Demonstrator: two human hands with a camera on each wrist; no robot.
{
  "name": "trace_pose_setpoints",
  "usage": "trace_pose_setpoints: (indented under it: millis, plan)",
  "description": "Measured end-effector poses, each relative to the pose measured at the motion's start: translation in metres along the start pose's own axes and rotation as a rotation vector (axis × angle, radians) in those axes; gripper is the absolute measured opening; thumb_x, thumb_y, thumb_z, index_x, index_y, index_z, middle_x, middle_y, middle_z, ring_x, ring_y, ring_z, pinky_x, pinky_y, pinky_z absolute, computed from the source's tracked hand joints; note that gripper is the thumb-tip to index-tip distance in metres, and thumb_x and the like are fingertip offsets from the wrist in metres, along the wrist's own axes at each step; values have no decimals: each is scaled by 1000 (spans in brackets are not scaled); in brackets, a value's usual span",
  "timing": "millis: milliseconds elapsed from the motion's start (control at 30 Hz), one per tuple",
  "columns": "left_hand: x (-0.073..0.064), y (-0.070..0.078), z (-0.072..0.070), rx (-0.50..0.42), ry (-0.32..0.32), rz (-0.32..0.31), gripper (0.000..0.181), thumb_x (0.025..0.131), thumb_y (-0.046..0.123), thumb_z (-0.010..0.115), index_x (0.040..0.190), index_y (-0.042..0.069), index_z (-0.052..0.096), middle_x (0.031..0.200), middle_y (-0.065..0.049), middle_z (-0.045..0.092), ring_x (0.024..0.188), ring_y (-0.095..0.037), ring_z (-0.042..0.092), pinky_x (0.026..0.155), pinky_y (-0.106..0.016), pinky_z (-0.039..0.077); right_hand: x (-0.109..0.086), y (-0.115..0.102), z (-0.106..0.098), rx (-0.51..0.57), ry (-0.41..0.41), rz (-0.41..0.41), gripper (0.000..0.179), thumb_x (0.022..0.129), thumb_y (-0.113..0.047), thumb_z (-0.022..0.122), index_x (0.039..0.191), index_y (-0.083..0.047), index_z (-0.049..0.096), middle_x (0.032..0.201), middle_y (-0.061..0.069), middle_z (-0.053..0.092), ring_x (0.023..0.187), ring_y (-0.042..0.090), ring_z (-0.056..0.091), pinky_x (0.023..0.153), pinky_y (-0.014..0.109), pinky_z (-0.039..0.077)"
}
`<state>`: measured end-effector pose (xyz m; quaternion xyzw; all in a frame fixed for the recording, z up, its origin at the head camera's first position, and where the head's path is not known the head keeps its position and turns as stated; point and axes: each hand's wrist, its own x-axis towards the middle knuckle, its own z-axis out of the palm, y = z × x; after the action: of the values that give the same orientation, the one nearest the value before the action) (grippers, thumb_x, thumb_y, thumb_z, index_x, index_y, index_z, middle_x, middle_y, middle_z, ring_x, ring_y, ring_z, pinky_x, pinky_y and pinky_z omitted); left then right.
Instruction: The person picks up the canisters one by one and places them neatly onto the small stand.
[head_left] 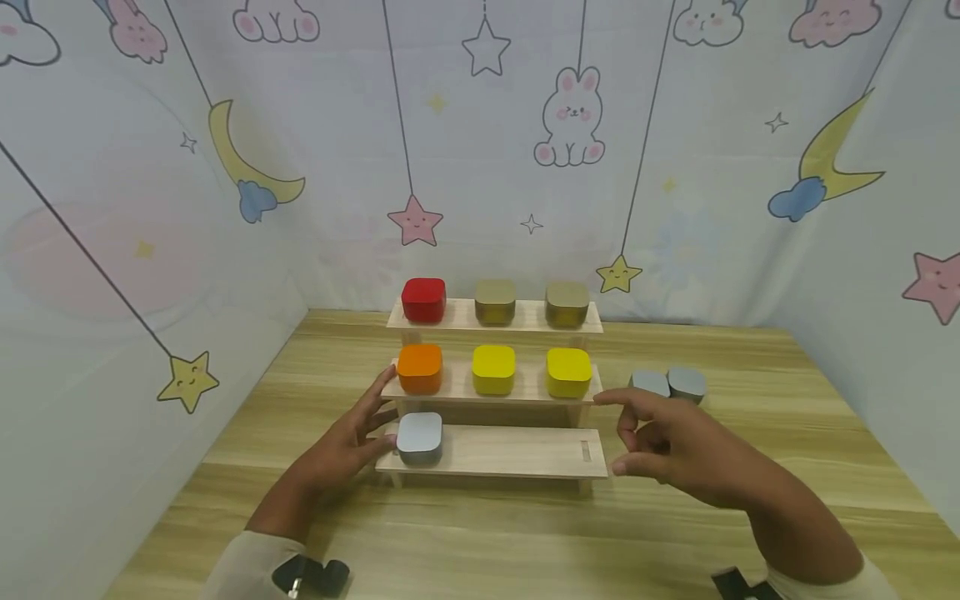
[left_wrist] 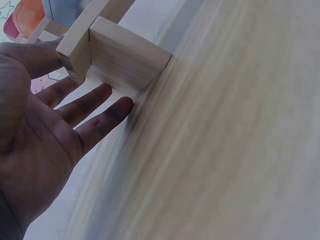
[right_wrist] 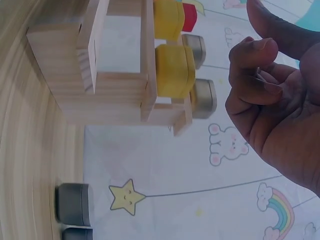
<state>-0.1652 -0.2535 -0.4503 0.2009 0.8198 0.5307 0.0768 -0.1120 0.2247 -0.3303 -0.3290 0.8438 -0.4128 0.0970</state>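
Observation:
A three-tier wooden display stand [head_left: 517, 454] stands on the table, bearing small rounded-square boxes. My left hand [head_left: 345, 450] is at its left end, thumb by the silver box [head_left: 420, 437] on the lowest tier. In the left wrist view its other fingers [left_wrist: 95, 107] spread, nearly straight, beside the stand's wooden end. Off the stand's right end hovers my right hand [head_left: 686, 446], holding nothing, its index finger and thumb extended and the others bent. The middle tier carries an orange box [head_left: 420, 369] and two yellow boxes [head_left: 493, 370]; the top one, a red box [head_left: 424, 301] and two gold boxes [head_left: 495, 302].
Two grey boxes [head_left: 686, 384] sit side by side on the wood-grain table [head_left: 480, 542], right of the stand and behind my right hand. A pale cloth [head_left: 480, 167] printed with stars, moons and rabbits hangs at the back and both sides.

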Motion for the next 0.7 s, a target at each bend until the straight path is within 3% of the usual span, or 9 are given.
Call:
trace_pose_setpoints:
  millis: [200,433,567,700]
  plan:
    - [-1,1,-1,12,3,-10,111,103,-2,69,173,51,2,187,-2,3,159,-56,38,121,-67,47,-11,9,-11,28,55,-30,66,101,-8,77,159,-5,46,100,5,52,67,7,61,53,27,50]
    - [-1,0,-1,11,-1,-5,108,103,-2,69,177,33,0,187,-6,2,159,-58,38,119,-65,50,-17,17,-26,4,140,-30,69,101,-4,76,162,-7,44,96,3,58,57,14,53,50,29,50]
    - [-1,0,-1,3,1,-17,108,103,-2,69,177,39,1,187,-3,3,159,-56,38,120,-66,49,-18,27,-38,40,199,6,69,103,-4,73,164,-4,40,99,1,57,56,19,50,51,33,48]
    - [-1,1,0,3,5,-22,110,103,-1,69,174,49,2,187,-2,3,159,-56,38,120,-68,47,-18,42,-49,129,257,81,67,107,-5,68,165,-4,35,97,-4,52,54,23,34,48,36,38]
